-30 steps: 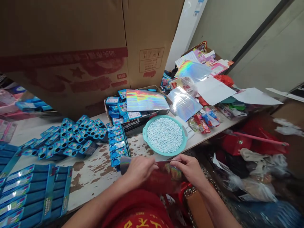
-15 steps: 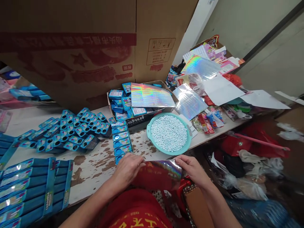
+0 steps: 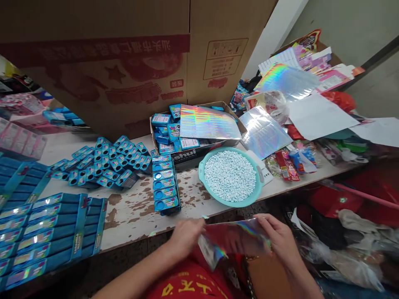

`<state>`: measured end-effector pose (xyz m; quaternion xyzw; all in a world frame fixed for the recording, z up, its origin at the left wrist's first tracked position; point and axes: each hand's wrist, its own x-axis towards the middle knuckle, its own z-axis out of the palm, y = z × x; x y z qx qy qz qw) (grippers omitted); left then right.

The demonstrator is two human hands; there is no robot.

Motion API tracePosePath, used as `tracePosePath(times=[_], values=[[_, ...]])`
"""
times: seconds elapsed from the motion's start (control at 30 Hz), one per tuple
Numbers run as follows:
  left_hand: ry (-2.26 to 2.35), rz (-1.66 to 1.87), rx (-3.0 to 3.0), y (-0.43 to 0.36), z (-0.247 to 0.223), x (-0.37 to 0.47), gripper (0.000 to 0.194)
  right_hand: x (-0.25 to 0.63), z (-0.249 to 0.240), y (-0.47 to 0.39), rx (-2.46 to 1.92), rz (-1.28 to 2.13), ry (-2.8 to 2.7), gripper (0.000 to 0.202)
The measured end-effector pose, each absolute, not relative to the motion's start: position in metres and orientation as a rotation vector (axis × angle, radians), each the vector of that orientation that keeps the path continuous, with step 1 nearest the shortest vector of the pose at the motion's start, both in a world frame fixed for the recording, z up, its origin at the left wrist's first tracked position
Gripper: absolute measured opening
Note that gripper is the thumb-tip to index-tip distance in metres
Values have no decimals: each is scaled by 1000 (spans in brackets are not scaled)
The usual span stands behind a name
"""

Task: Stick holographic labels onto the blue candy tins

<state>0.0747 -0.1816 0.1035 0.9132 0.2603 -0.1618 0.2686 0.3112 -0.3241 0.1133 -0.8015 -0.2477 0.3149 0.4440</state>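
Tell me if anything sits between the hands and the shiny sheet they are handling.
Nothing visible does. The left hand and right hand both grip the holographic sheet directly at its two ends, below the table edge, apart from the bowl of white pellets.

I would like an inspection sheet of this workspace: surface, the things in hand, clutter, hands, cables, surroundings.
Surface: white worn table top with brown patches where the coating is gone.
Things in hand: shiny holographic foil sheet, held at the table's near edge.
Clutter: round teal plastic basin full of small pale tablets; small blue packets in rows; blue display trays; open cardboard box with more packets and a holographic sheet; white papers; candy packs.
Hands: left hand and right hand each grip one side of the foil sheet.
Cables: nothing seen.
Surroundings: large brown cartons behind; red items and plastic bags on the right.
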Motion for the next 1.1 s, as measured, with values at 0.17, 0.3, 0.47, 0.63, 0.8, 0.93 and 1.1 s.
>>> tracePosePath(times=[0.17,0.3,0.47,0.63,0.8,0.93,1.1], values=[[1096,-427,2372,-149,67,4,21,279,69,-299,-1905,990,-791,50],[1307,-379,2268,-144,49,-36,25,259,31,-277,-1830,1117,-882,45],[1397,-377,2159,-139,27,-59,28,242,-12,-260,-1752,1208,-874,39],[1371,-428,2293,-127,8,-70,42,224,-34,-251,-1758,1164,-817,40],[1297,-326,2439,-114,-8,-85,33,212,-44,-250,-1782,1130,-749,38],[1207,42,2698,-116,-20,-91,33,203,-49,-252,-1781,1130,-714,39],[427,520,2834,-150,-34,-51,34,194,-49,-252,-1781,1112,-662,41]])
